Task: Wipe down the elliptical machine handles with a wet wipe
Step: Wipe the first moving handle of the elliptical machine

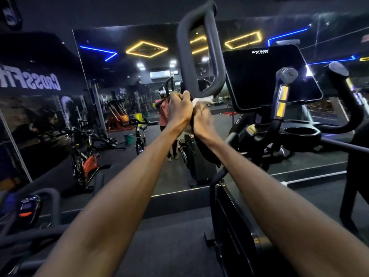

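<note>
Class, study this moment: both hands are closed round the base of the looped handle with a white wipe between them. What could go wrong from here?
1. Both hands, left hand and right hand, bunch low on the looped handle, so its upper loop may be left unwiped.
2. Only a small corner of the wipe shows; crumpled, it may clean poorly.
3. The short grip and far handle could be forgotten.

The gym was dim, lit mainly by yellow diamond-shaped ceiling strips [146, 49], blue LED lines [98, 51] and small white spotlights [140, 65] reflected in the wall mirror [119, 116]. The right hand [202, 118] was motion-blurred. Wide-angle distortion bent the frame edges, and the dark corners lost detail.
</note>
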Demonstrator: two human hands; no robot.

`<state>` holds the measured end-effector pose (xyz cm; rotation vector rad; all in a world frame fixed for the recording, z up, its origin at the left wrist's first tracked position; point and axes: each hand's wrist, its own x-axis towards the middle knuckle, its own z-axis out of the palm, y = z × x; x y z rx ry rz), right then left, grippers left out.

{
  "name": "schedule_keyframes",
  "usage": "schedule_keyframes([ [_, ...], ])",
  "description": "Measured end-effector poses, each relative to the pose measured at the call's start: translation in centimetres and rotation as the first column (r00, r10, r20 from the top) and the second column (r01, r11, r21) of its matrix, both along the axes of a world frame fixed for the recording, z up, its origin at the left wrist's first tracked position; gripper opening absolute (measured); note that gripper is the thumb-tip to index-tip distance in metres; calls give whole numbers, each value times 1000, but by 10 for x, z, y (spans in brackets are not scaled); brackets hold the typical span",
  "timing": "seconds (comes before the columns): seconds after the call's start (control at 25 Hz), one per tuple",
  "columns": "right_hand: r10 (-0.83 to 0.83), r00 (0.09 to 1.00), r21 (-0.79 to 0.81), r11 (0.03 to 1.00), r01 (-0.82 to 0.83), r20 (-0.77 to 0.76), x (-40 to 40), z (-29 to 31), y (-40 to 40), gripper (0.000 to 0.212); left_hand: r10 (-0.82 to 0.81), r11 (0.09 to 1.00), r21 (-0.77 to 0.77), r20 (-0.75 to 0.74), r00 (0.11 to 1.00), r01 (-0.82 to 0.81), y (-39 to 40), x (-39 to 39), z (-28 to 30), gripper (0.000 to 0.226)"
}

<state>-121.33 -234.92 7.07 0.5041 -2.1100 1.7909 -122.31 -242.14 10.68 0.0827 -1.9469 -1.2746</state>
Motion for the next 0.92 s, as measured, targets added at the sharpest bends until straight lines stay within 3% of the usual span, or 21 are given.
schedule_keyframes([
  [0.08,-52,998,138,989,57,-34,7,-32,12,40,-58,998,10,33,998,58,-4,-5,-3,25],
  [0.16,2,999,179,984,7,-54,7,-40,22,41,-88,996,9,60,994,88,-3,-8,-6,34],
  [0.24,190,982,8,982,-190,-10,-1,-12,22,44,-71,997,-3,71,995,71,1,-9,-6,35],
  [0.32,185,982,-130,975,-178,47,-15,15,11,48,-55,998,-4,73,996,56,2,-8,-3,29],
  [0.44,55,998,-36,998,-55,2,-15,-12,6,56,-110,994,27,61,992,109,-2,-4,-4,22],
  [0.56,60,997,47,997,-61,38,-8,-63,23,64,-101,995,17,72,992,100,2,-1,-9,24],
  [0.72,163,983,-135,979,-151,87,-9,-17,14,49,-5,998,61,70,998,0,7,-20,-16,46],
  [0.8,88,996,-40,995,-88,4,-4,-23,12,51,-24,996,85,48,999,19,17,-11,-15,38],
  [0.92,9,992,149,989,9,-123,-3,-83,31,52,-84,985,152,7,996,82,21,-9,-20,23],
])
